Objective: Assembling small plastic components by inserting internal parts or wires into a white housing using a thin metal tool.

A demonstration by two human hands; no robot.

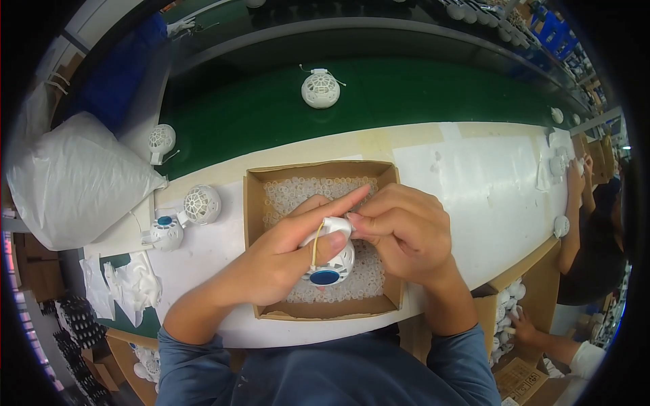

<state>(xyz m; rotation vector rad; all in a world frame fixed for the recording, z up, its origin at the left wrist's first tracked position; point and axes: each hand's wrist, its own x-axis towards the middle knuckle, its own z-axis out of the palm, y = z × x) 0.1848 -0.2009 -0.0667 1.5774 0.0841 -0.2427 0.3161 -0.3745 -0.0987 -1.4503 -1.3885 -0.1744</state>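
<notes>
White plastic ball [347, 258] over an open box [325, 310]: the step looks like fine fitting at its neck [334, 225], and the next move calls for steadiness. The left hand [279, 260] grips the ball, index finger extended; the right hand [411, 233] pinches beside the neck, anything between its fingertips hidden. Beyond lies a green belt [237, 111].

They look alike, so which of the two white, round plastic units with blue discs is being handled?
The unit in the left hand, over the brown cardboard box; the other blue-disc unit rests untouched on the white table, left.
</notes>
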